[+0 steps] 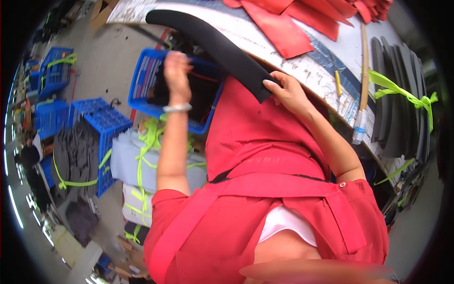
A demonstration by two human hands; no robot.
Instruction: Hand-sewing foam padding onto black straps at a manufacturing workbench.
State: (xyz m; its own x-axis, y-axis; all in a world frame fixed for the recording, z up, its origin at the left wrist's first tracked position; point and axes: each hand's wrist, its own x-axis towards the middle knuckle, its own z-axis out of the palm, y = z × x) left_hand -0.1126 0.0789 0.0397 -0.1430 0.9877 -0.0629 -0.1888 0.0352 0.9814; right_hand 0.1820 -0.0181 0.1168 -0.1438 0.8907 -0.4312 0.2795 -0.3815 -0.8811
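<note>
Head view, looking down: a person in a red apron (265, 137) is beside a white, ink-marked worktable (326, 54). The right hand (288, 94) pinches the near end of a long, curved, black ribbed strip (208, 40), thumb on top. That strip slants from above the apron up and leftward, its rounded far end appearing over the table's edge. The left hand (177, 78) (blurred, with a pale bracelet (177, 108) at the wrist) is raised, released and loosely bent, well apart from the strip's near end; behind it in the view is a blue plastic crate (134, 90) with dark contents. On the table are red sheet pieces (283, 35), a yellow pen-like stick (337, 83), a wooden rod (364, 61) and dark grey curved pieces (392, 109) bound with a lime-green tie (418, 100).
</note>
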